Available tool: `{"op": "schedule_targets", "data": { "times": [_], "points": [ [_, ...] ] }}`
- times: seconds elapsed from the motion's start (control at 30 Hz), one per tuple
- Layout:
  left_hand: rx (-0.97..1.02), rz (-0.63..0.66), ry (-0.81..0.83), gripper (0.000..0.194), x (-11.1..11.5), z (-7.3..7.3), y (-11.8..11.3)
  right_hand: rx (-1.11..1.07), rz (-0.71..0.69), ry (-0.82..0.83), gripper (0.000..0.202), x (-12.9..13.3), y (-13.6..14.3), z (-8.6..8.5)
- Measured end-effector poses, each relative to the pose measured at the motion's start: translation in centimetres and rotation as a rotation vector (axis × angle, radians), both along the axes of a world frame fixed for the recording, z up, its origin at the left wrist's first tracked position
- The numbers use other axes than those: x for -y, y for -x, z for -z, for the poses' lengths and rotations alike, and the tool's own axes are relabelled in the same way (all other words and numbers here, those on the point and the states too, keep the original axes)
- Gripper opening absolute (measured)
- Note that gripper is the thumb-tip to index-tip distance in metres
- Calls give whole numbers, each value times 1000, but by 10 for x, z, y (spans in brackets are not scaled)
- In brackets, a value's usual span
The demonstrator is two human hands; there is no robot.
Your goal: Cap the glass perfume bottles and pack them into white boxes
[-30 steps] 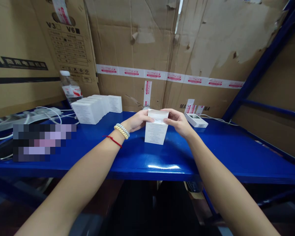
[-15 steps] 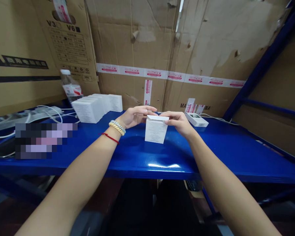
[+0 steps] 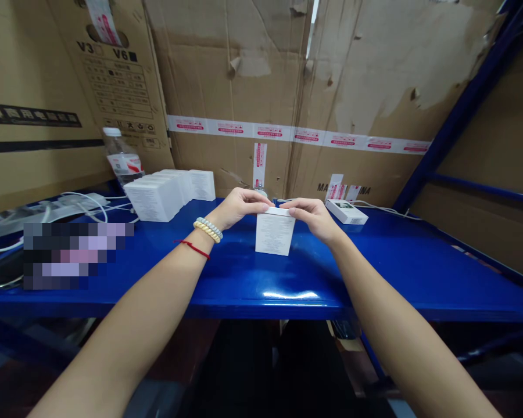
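Note:
A small white box (image 3: 274,235) printed with fine text stands upright on the blue tabletop (image 3: 244,284), its narrow top flap lying nearly level. My left hand (image 3: 239,208) is at the box's top left corner, thumb and fingers closed on the flap edge. At the top right corner my right hand (image 3: 311,216) grips the edge, its thumb on the near side and its fingers over the top. The far side of the box and some fingertips behind it are hidden.
Several similar white boxes (image 3: 150,200) stand in a row at the left, by a plastic bottle (image 3: 124,159). Another white box (image 3: 347,212) lies flat at the back right. Cables and a power strip (image 3: 81,204) are far left. Cardboard (image 3: 235,87) walls the back.
My left hand has come down and right onto the top of the box. The flap, tilted up before, now lies flatter. My right hand stays at its corner.

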State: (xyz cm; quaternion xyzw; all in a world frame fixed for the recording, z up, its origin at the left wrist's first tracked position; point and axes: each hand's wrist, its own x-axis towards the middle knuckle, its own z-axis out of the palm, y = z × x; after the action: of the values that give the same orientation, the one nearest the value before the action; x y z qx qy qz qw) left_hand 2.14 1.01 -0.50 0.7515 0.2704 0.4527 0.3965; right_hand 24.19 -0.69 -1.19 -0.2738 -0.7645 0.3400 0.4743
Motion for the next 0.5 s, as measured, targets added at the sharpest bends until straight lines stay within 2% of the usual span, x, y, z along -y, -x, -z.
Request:
{"op": "schedule_targets", "data": {
  "times": [0.1,0.27,0.5],
  "points": [
    [-9,-3,-3,20,0,0,1,2,13,2,20,0,0,0],
    [-14,78,45,16,0,-2,2,9,-29,7,18,2,-1,-1],
    [119,169,257,20,3,-3,3,2,-24,26,18,0,-1,-1]
  ]
}}
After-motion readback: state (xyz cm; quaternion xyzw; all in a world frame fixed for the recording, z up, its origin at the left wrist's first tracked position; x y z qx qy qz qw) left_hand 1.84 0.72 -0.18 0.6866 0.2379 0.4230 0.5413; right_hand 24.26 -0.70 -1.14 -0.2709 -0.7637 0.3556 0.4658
